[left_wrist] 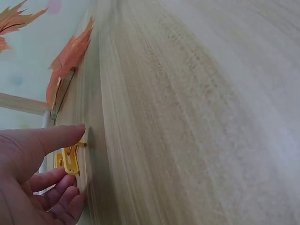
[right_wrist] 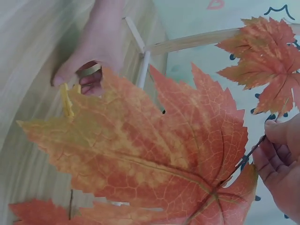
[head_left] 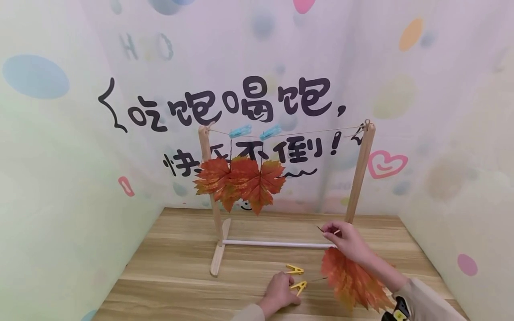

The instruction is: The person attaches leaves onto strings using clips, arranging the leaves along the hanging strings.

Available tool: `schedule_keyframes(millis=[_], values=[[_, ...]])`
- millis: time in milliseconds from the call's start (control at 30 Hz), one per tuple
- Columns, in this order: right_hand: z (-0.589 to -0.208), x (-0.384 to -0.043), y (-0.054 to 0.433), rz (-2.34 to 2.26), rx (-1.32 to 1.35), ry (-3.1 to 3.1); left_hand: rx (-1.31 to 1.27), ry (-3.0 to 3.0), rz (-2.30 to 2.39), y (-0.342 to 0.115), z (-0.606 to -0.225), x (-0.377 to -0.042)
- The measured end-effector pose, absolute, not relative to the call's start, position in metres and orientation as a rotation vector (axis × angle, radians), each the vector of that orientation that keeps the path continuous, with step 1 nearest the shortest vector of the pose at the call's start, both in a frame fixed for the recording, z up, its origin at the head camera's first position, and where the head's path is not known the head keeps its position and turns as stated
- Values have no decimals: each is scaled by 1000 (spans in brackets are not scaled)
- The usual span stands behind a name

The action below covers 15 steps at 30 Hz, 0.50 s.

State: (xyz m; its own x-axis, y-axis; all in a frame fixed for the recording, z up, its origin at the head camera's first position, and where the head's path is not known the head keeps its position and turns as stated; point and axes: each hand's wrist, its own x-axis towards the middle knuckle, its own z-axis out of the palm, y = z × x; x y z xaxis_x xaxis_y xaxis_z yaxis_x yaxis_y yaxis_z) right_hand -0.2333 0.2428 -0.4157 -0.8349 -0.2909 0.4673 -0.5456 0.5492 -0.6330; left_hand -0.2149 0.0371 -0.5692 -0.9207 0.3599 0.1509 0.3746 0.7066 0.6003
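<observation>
My right hand pinches the thin dark stem of an orange-red maple leaf, which hangs below the hand. Low over the table, my left hand reaches around a yellow clothespin, its thumb and fingers apart on either side of the clip. Just beyond lies a second yellow clothespin. Partly hidden under the held leaf is another maple leaf. Two maple leaves hang by their stems from a string, fixed with light blue clothespins.
The string runs between two wooden posts of a stand. A white rod joins the posts low down, and a wooden foot sits on the wood-grain table. Behind hangs a printed backdrop with black lettering.
</observation>
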Motion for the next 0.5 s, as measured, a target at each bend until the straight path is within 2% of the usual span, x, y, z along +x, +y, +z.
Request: schedule_keyframes(millis=[333,500], values=[[-394,-236,226,1158,657,-2425,-626,-2794,-934,37,-576,-214],[-372,-224,213,1175,643,-2407,-651,-2807,-1107,33,-578,-218]])
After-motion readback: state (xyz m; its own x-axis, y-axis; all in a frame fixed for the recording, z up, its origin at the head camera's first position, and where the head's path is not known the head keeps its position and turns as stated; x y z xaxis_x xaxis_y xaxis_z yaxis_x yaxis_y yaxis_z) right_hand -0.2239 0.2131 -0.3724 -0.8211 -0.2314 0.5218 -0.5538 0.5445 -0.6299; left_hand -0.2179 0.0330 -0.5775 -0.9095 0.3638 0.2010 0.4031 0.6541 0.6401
